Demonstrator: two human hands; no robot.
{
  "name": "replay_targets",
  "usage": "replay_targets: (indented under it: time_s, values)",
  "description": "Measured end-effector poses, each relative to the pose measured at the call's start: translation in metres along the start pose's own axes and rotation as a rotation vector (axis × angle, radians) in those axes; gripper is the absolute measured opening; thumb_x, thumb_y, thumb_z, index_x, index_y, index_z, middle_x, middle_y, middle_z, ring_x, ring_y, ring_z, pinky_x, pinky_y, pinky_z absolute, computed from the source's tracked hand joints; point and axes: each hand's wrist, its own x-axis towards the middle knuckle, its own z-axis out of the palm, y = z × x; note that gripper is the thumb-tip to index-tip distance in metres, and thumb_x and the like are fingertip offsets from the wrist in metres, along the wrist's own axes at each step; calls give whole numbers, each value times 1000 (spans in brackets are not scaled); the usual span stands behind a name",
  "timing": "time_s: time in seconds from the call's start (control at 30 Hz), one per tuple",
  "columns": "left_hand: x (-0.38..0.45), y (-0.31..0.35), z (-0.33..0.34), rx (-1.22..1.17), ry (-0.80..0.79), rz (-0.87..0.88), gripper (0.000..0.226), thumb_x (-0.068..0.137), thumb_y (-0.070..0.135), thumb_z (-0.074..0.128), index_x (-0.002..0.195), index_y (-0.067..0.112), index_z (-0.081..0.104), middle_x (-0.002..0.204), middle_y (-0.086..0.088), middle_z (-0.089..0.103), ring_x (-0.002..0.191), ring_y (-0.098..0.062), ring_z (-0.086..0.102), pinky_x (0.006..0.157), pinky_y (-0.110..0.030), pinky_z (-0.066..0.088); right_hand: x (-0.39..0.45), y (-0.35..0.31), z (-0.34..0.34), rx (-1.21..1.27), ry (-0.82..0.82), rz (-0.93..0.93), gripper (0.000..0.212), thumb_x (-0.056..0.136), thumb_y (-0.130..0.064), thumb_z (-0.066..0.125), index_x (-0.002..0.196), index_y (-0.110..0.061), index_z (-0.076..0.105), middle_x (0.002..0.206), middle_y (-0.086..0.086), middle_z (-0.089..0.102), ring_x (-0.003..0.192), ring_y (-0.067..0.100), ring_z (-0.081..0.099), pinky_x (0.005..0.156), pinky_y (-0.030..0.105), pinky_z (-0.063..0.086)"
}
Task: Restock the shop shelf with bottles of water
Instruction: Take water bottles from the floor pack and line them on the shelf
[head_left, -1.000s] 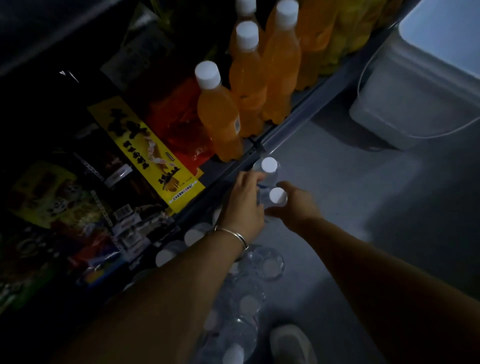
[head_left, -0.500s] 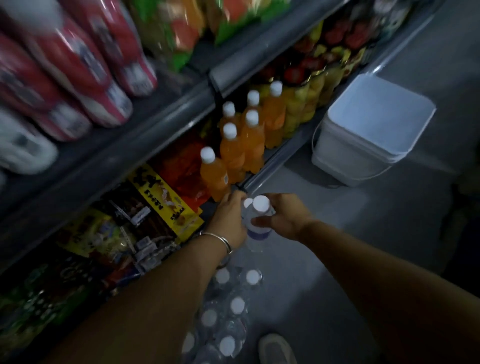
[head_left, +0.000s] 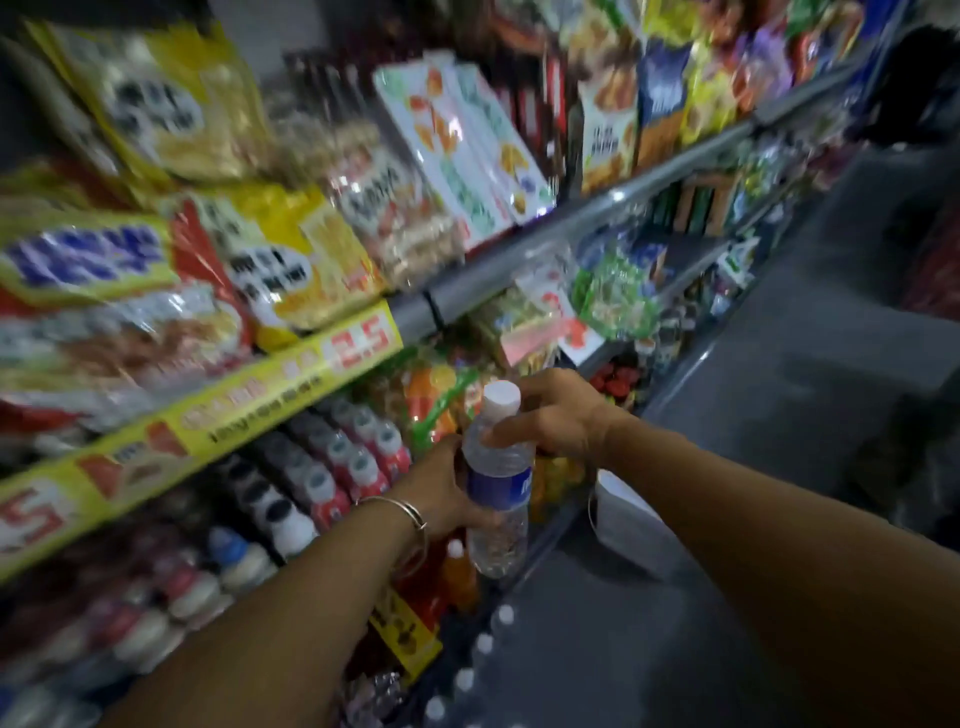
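Observation:
A clear water bottle with a white cap and a blue label is upright in the air in front of the shelves. My left hand wraps round its middle from the left. My right hand pinches its neck just under the cap. Low on the floor, several white caps of the water bottle pack show beside the shelf foot. The shelf level with the yellow price strip lies left of the bottle, with small drink bottles under it.
Snack bags fill the upper shelves on the left. Orange drink bottles stand on the bottom shelf behind my left wrist. A white lidded bucket sits on the grey floor beside the shelf.
Both hands have lifted the water bottle up from the pack on the floor to middle-shelf height. The view has swung upward from the bottom shelf to the snack shelves.

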Motion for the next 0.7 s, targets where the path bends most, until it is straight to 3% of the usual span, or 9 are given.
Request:
replay_targets:
  time_s: [0.07, 0.17, 0.27, 0.37, 0.47, 0.57, 0.7]
  values:
    - [-18, 43, -27, 1, 22, 27, 78, 63, -1, 81, 128, 10, 39, 119, 4, 53, 111, -9, 51, 71, -5, 47, -10, -52, -27, 8, 18, -46, 32, 75, -15, 77, 103, -1, 69, 94, 7, 66, 92, 20, 59, 82, 33, 47]
    - [-44, 105, -65, -3, 51, 106, 75, 61, 4, 84, 123, 17, 43, 118, 6, 55, 111, -9, 54, 75, -11, 51, -24, -130, -63, 54, 41, -127, 16, 74, -12, 77, 87, -6, 70, 75, 2, 64, 71, 13, 58, 64, 19, 47]
    - [-71, 166, -100, 8, 107, 171, 70, 68, 1, 78, 126, 17, 42, 120, 6, 55, 109, -10, 54, 77, -14, 48, -35, -200, -91, 77, 95, -181, 17, 74, -12, 77, 81, 1, 69, 73, 10, 62, 69, 21, 59, 65, 31, 49]
    - [-95, 220, -134, -16, 159, 240, 63, 67, 0, 79, 116, 23, 46, 113, 8, 59, 96, -1, 57, 76, -12, 51, -41, -263, -115, 121, 138, -251, 24, 76, -9, 73, 88, 11, 68, 78, 19, 59, 71, 27, 56, 64, 36, 46]
    - [-114, 270, -169, -5, 231, 299, 61, 67, -3, 78, 118, 14, 49, 110, 1, 63, 92, -4, 61, 78, -15, 52, -42, -324, -135, 176, 178, -326, 26, 64, -19, 77, 76, 3, 71, 70, 17, 58, 64, 26, 54, 60, 35, 42]
    - [-128, 318, -204, -6, 308, 372, 48, 68, -1, 77, 104, 20, 54, 95, 10, 65, 75, 9, 62, 67, -9, 50, -34, -377, -157, 226, 209, -395, 21, 71, -16, 76, 55, -8, 66, 53, 7, 55, 50, 18, 51, 53, 25, 41]
    - [-136, 367, -248, 20, 442, 380, 50, 59, 24, 83, 101, 26, 56, 101, 5, 67, 91, -11, 66, 83, -28, 55, -18, -431, -184, 234, 229, -533, 15, 79, -23, 71, 71, -10, 70, 62, 3, 62, 54, 16, 56, 50, 24, 44]
